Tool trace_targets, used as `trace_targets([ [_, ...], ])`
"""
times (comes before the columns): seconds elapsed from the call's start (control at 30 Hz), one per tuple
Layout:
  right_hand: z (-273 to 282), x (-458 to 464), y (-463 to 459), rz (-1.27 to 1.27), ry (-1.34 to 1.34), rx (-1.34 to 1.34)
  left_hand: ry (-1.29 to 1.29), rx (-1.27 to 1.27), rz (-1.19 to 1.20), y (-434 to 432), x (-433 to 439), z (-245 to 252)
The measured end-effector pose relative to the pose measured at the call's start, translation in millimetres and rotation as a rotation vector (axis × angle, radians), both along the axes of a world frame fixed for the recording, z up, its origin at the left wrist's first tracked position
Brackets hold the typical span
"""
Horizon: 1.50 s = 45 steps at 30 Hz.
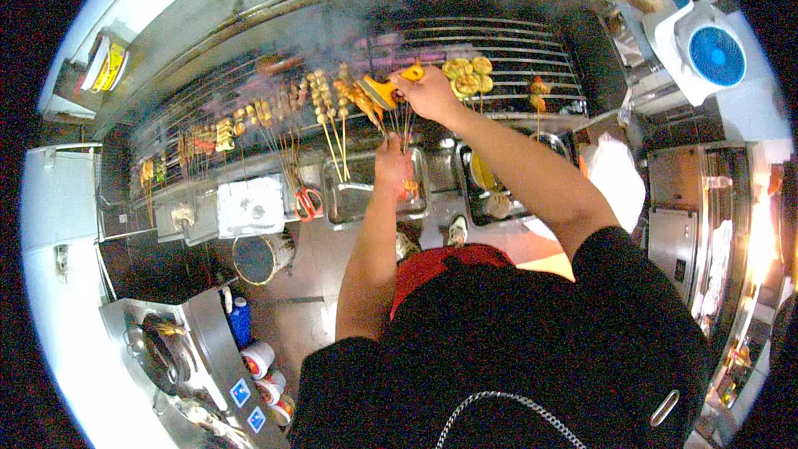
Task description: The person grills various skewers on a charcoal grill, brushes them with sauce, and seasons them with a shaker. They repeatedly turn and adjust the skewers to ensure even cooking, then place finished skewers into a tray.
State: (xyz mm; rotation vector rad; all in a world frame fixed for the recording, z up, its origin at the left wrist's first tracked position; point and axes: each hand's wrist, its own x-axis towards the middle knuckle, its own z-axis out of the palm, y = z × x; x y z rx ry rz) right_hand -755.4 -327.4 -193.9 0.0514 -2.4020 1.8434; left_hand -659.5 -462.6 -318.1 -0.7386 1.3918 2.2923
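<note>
My right hand [431,95] grips a yellow-handled basting brush [381,92] over the front of a long grill. Its bristle end lies against browned skewered food [356,96]. Just below, my left hand [393,165] is closed around the lower ends of several skewers [399,120] that reach up onto the grill. To the left of the brush lie skewers of small round balls [321,96], their wooden sticks hanging over the front edge. On the right, skewered vegetable slices [467,77] rest on the grill grate [499,31]. Smoke blurs some of the food.
Metal trays [335,215] stand in front of the grill, with red-handled scissors [308,203] beside a white container [250,206]. A bucket [259,259] stands on the floor at left. A white fan [686,56] sits at the far right, above a white bag [614,181].
</note>
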Motion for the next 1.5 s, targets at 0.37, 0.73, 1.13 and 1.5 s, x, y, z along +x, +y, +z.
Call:
trace_targets([
  [0.37, 14.0, -13.3, 12.3, -0.125, -0.250, 0.108, -0.120, 0.275, -0.185, 14.7, -11.2, 31.1],
  [0.73, -11.9, 37.3, 99.1, -0.322, 0.271, -0.318, -0.045, 0.454, -0.195, 23.0, 10.7, 6.2],
  [1.13, 9.5, 95.2, 142.4, -0.130, 0.268, -0.223, 0.113, -0.512, -0.258, 25.5, 18.9, 11.4],
  [1.5, -92.7, 250.1, 365.0, -0.882, -0.273, -0.293, 0.256, -0.826, -0.050, -111.2, 0.4, 18.6],
])
